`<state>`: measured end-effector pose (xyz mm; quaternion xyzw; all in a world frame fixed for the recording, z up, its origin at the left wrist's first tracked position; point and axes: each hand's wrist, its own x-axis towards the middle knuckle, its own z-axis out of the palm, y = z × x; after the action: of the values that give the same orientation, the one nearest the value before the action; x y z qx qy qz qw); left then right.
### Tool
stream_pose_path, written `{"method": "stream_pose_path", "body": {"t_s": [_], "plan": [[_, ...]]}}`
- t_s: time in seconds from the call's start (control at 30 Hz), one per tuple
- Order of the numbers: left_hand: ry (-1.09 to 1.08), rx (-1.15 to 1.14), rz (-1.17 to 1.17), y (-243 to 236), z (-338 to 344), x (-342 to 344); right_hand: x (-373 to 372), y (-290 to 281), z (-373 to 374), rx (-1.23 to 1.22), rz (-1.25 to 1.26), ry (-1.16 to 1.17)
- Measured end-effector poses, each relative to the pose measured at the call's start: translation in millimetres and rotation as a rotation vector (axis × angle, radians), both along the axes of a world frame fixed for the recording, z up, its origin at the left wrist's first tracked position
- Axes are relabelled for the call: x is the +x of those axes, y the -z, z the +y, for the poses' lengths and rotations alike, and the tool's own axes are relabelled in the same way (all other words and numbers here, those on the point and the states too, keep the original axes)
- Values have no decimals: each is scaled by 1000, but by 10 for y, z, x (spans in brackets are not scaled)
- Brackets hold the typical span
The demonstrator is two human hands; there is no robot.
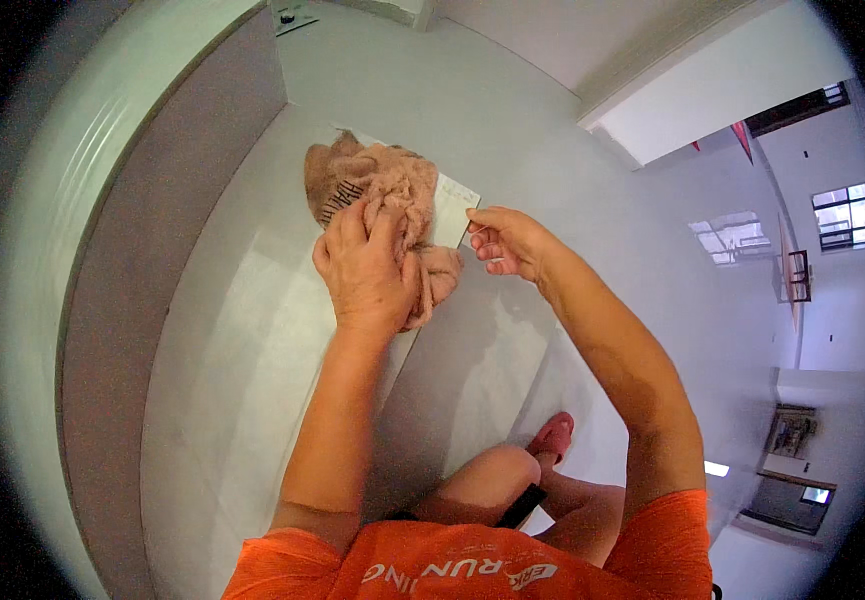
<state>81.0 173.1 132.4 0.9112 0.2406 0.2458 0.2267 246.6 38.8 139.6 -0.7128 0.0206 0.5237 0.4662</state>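
A bunched brown and pinkish-tan fluffy towel (407,180) with dark lettering lies on a pale, smooth surface. My left hand (367,260) presses down on it from above, fingers curled into its folds. Under the towel, partly covered by it, is a flat white panel or card (455,208) with faint marks near its far edge. My right hand (507,240) pinches the panel's right corner between thumb and forefinger, the other fingers curled in. How far the panel extends beneath the towel is hidden.
A grey upright wall or panel (142,260) curves along the left. A white ledge (692,90) juts in at the upper right. My bent leg and a red slipper (553,436) are below. A small dark object (290,18) lies at the far top. Windows (840,216) show at right.
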Motion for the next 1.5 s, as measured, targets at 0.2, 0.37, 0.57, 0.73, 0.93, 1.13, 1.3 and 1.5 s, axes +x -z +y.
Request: {"method": "stream_pose_path", "body": {"t_s": [0.2,0.37,0.57,0.73,0.93,1.13,1.3,1.5], "plan": [[4,12,-21,41,10,-8,-86,-120,255,-96,-173,83],[33,-20,-30,57,34,-11,-284,169,118,58,-334,127],[64,-25,-37,-12,1,22,-288,340,173,298,-373,320],[84,-39,-34,42,16,-2,-445,289,562,293,-216,730],[92,-20,-46,-18,43,5,-433,243,435,476,-368,566],[154,-30,-91,61,73,-34,-526,455,446,541,-327,627],[128,-27,-63,-93,52,25,-397,470,441,542,-397,612],[135,-31,-94,33,60,-1,-461,484,436,584,-330,590]]}}
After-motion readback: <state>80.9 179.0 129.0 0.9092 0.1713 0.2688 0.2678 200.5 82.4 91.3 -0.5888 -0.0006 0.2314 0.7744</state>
